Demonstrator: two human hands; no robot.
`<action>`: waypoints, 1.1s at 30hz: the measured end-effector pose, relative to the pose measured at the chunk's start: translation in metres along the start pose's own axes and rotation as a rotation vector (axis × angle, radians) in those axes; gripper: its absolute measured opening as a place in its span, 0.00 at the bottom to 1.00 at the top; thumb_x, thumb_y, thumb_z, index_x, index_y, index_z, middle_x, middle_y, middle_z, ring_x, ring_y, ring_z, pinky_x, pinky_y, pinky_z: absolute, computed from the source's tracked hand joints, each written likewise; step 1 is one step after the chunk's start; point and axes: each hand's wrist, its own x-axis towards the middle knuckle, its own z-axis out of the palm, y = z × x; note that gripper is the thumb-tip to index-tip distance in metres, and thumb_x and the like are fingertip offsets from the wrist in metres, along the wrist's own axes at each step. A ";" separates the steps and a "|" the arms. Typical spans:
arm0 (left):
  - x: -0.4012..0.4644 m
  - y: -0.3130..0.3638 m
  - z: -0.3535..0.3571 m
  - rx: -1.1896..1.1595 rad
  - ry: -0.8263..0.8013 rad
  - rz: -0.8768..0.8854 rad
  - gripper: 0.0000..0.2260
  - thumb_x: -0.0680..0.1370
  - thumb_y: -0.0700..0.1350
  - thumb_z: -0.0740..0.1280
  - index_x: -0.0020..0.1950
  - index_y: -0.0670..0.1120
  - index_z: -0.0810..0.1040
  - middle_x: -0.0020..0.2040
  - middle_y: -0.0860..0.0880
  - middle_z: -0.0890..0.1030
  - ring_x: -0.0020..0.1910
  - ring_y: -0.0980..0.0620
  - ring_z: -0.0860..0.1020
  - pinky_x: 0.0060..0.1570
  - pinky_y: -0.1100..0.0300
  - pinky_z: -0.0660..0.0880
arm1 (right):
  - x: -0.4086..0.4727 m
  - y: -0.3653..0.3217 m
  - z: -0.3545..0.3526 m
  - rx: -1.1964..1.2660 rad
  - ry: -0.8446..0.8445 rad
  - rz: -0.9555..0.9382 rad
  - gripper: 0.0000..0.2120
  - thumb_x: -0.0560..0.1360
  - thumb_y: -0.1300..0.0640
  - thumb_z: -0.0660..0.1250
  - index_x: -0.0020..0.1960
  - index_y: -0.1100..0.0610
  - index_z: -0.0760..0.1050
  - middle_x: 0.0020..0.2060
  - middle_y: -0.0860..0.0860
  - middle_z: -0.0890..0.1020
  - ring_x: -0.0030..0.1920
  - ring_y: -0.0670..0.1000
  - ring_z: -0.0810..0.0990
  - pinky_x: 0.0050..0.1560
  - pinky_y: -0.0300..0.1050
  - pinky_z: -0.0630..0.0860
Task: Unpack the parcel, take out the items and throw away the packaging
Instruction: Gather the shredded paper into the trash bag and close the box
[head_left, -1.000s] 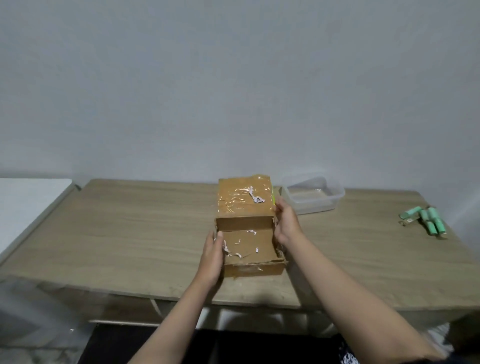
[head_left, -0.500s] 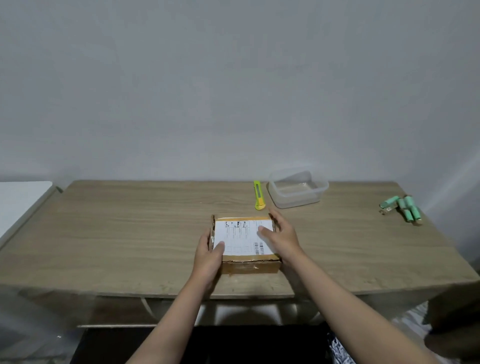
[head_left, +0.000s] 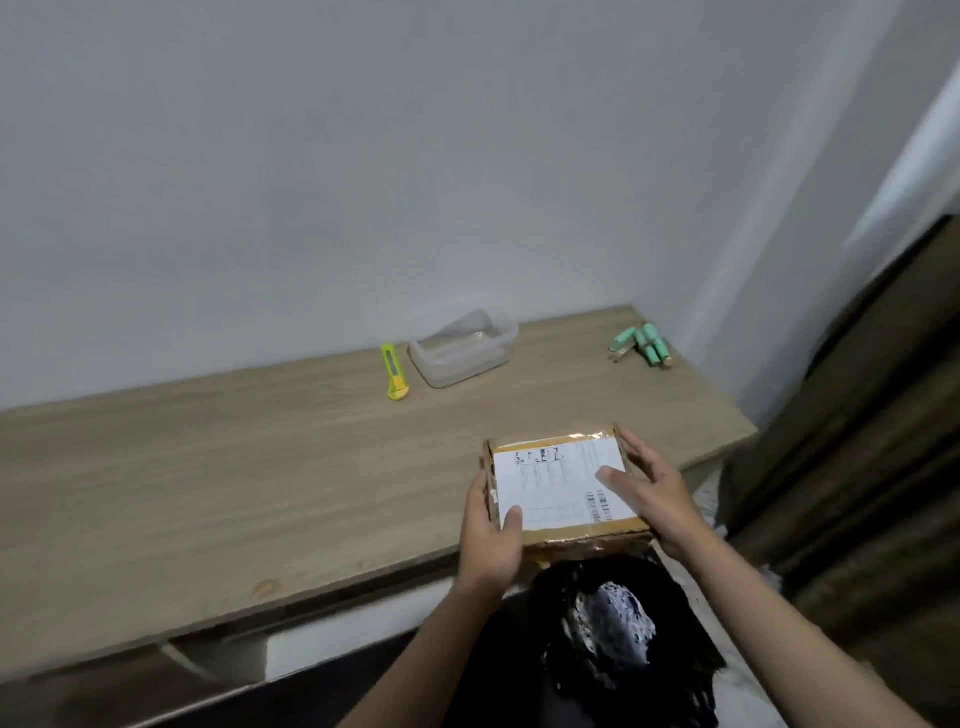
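Both our left hand (head_left: 491, 535) and right hand (head_left: 652, 499) now grip the closed box (head_left: 563, 488), carried off the table (head_left: 208, 467) over the black bin bag (head_left: 613, 623), ready to drop.

A plain home room: bare white wall (head_left: 363, 156), wooden table (head_left: 208, 467), brown curtain (head_left: 857, 415).

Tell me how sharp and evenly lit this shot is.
Head view: soft, dim, even light; the label on the box is too blurred to read; glare shows on its taped front edge; both hands, left and right, look slightly smeared; the wide lens tilts the table.
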 end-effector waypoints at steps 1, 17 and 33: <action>-0.003 -0.004 0.014 0.014 -0.028 0.010 0.23 0.77 0.32 0.61 0.67 0.53 0.64 0.65 0.47 0.75 0.64 0.50 0.74 0.68 0.47 0.68 | -0.008 0.005 -0.017 -0.008 0.021 0.008 0.30 0.71 0.63 0.71 0.70 0.46 0.68 0.65 0.49 0.76 0.63 0.50 0.76 0.58 0.49 0.77; -0.026 -0.063 0.163 0.475 -0.496 -0.119 0.26 0.69 0.45 0.60 0.68 0.45 0.69 0.63 0.45 0.76 0.62 0.46 0.74 0.61 0.59 0.70 | -0.097 0.092 -0.158 -0.030 0.548 0.240 0.31 0.72 0.64 0.70 0.69 0.43 0.67 0.67 0.49 0.71 0.65 0.49 0.72 0.44 0.40 0.78; -0.015 -0.049 0.125 0.551 -0.309 0.061 0.22 0.78 0.44 0.63 0.72 0.43 0.65 0.71 0.46 0.68 0.71 0.50 0.66 0.67 0.61 0.61 | -0.057 0.104 -0.118 -0.331 0.396 0.519 0.26 0.76 0.57 0.65 0.72 0.58 0.62 0.63 0.58 0.75 0.44 0.53 0.78 0.43 0.45 0.74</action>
